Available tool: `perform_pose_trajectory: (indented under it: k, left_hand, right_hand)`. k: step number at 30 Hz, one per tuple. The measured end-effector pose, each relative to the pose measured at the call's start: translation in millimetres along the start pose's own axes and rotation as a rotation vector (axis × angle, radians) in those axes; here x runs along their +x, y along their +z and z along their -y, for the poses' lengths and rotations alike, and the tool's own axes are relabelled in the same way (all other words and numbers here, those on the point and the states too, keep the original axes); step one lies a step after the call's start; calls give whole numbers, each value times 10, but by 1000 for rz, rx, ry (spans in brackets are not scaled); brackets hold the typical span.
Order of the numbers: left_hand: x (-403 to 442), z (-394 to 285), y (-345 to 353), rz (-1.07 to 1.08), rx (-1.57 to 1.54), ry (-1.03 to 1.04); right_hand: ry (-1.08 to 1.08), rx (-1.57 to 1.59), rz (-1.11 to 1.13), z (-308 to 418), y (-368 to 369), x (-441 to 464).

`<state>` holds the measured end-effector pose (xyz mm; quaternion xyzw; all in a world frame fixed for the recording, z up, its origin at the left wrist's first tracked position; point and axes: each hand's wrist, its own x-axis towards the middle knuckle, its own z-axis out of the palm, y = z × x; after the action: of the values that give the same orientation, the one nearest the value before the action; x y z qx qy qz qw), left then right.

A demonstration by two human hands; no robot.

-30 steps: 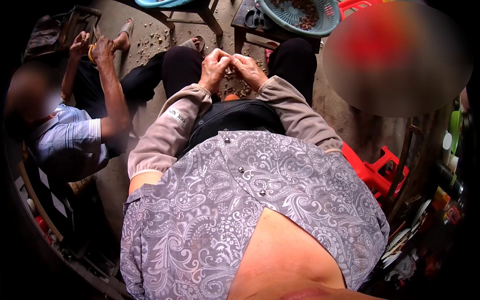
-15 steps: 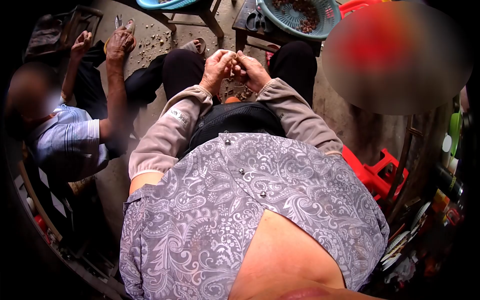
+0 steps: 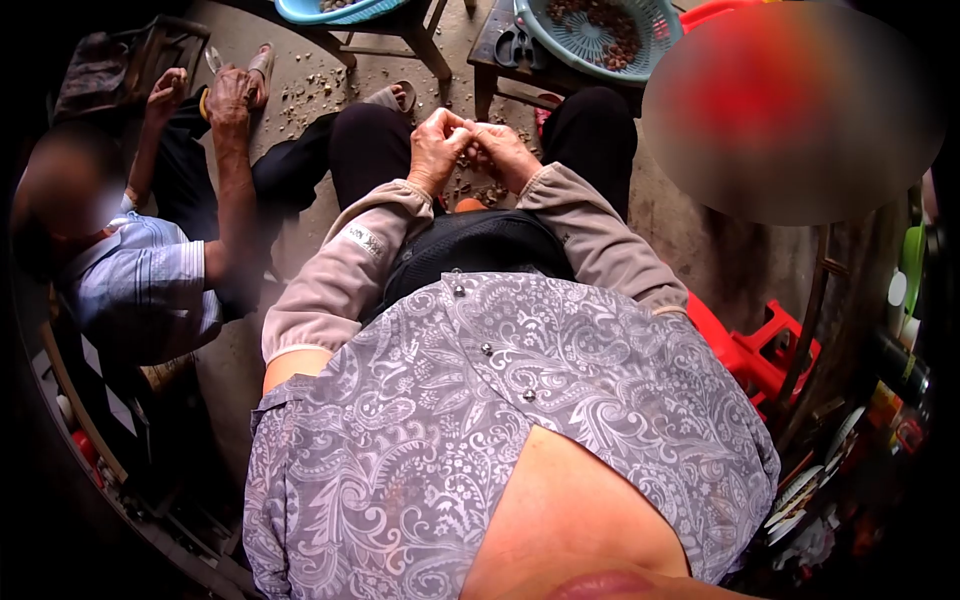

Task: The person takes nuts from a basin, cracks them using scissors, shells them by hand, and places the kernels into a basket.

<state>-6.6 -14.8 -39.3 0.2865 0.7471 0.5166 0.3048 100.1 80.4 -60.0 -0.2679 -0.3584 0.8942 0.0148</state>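
Note:
My left hand [image 3: 438,150] and my right hand [image 3: 505,155] meet between my knees, fingertips pressed together. Both are closed around something small, which the fingers hide. Scattered shell bits [image 3: 475,185] lie on the floor below them. Ahead and to the right, a blue-green plastic basket [image 3: 661,30] contains small reddish-brown pieces like shelled nuts [image 3: 620,48]. Dark-handled scissors [image 3: 515,48] rest beside it on a dark wooden stool [image 3: 487,76].
To the left sits another person in a striped shirt [image 3: 150,270], one hand [image 3: 230,92] near a metal tool. A second blue basket [image 3: 330,12] stands on a wooden stool [image 3: 400,38]. A red plastic stool [image 3: 765,345] is at my right.
My hands have drawn closer together, and the pale bit visible between the fingers before is now hidden. The other person's nearer hand has shifted slightly down and left.

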Motion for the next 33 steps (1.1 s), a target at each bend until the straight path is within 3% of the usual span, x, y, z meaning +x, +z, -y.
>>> perform_pose_trajectory:
  k: [3, 7, 10, 14, 17, 18, 21, 24, 25, 28, 33]
  left_hand:
    - [-27, -88, -19, -40, 117, 39]
    - [-11, -42, -30, 29, -138, -97]
    - [-3, -79, -62, 130, -494, -238]
    - [36, -28, -21, 22, -471, -252]
    - [112, 159, -53, 92, -397, -218]
    - [100, 116, -62, 104, -591, -348]
    - [71, 28, -126, 332, -797, -408]
    - [52, 88, -94, 370, -629, -302]
    - [103, 88, -108, 382, -765, -403]
    - [76, 95, -46, 349, -807, -362]
    - [40, 62, -52, 292, -612, -237]
  right_hand:
    - [27, -6, 20, 26, 34, -14]
    - [93, 70, 11, 78, 73, -23]
    - [154, 169, 73, 155, 72, -31]
    - [154, 246, 111, 185, 67, -53]
    - [116, 212, 71, 189, 52, -15]
    - [122, 212, 42, 180, 70, -34]
    - [140, 139, -22, 172, 46, -17]
    - [184, 117, -65, 135, 26, -1]
    - [201, 120, -74, 147, 33, -34]
    - [214, 158, -76, 145, -3, -18]
    - [233, 145, -110, 160, 12, -33]
